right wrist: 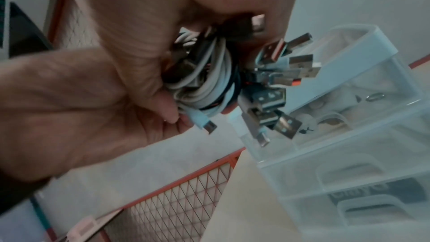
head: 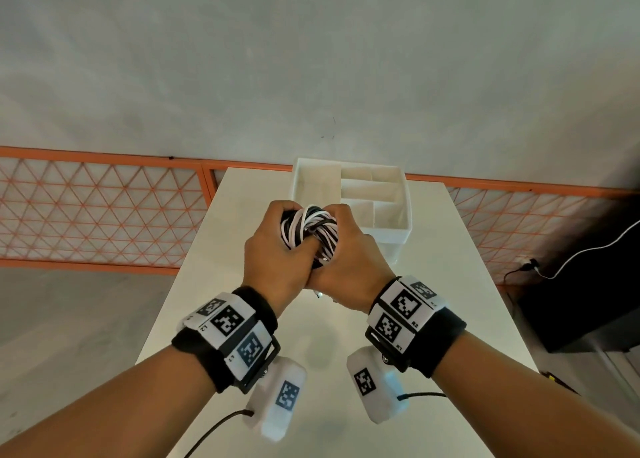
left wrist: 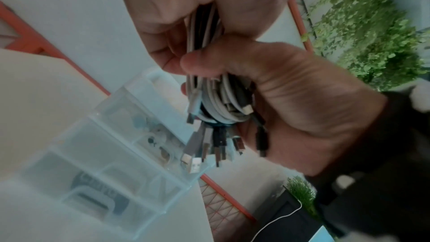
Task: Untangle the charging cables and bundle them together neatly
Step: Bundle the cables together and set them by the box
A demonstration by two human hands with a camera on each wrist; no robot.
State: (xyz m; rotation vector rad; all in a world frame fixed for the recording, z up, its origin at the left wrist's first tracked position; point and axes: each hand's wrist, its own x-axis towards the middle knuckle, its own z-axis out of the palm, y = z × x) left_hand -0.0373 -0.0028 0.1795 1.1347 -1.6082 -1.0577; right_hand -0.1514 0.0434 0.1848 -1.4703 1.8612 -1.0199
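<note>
A coiled bundle of black and white charging cables point(head: 311, 229) is held in the air above the white table point(head: 450, 284), in front of me. My left hand point(head: 273, 250) grips its left side and my right hand point(head: 353, 260) grips its right side, fingers curled round the coil. In the left wrist view the bundle point(left wrist: 221, 109) sits in my left palm, with several plugs point(left wrist: 209, 146) hanging below. From the right wrist, the coil point(right wrist: 209, 84) shows wrapped turns, and several USB plugs point(right wrist: 279, 73) fan out to the right.
A white organizer tray point(head: 403, 231) with open compartments stands on translucent drawers point(right wrist: 349, 154) at the table's far end, just beyond my hands. An orange mesh railing point(head: 104, 212) runs behind. A black box point(head: 588, 302) with a white cord sits on the floor at right.
</note>
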